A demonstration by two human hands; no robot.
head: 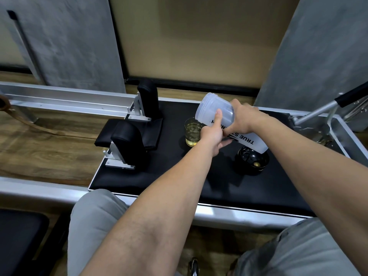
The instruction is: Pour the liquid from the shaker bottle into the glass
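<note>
A translucent white shaker bottle [211, 108] with black lettering is tipped steeply, its open mouth at the upper left, just above and right of a small clear glass [192, 131]. The glass stands on a black padded platform [159, 176] and holds yellow liquid. My left hand [214, 132] grips the bottle's middle from the front, thumb up along its side. My right hand [242, 118] holds the bottle from behind. The bottle's black lid [252, 159] lies upturned on the pad to the right, under the bottle's base.
Two black padded shoulder rests [129, 144] on metal brackets stand left of the glass. Aluminium rails [65, 100] run along the wooden floor. A metal bar with a black grip [338, 100] rises at the right. My knees in grey trousers [93, 222] are below.
</note>
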